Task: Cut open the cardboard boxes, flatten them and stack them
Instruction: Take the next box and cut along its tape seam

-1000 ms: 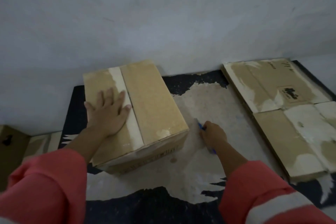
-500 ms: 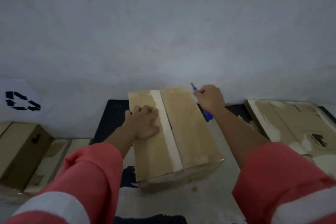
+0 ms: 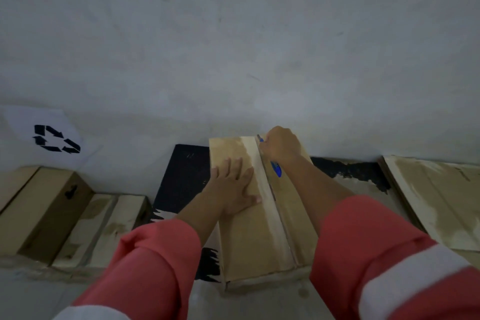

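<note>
Grey wall (image 3: 233,34) fills the upper half, with a paper recycling sign (image 3: 55,138) at nine o'clock. Under the sign, at eight o'clock, closed boxes (image 3: 39,210) sit side by side. A black mat (image 3: 181,176) shows past them. At six o'clock lies the sealed box (image 3: 249,241). The left hand (image 3: 233,189) presses flat on its top, fingers spread, just left of the pale tape (image 3: 270,215). The right hand (image 3: 280,148) curls round a blue cutter (image 3: 275,168) at the box's twelve o'clock end (blade contact unclear). Flattened cardboard (image 3: 436,202) lies at three o'clock, apart from the box.
</note>
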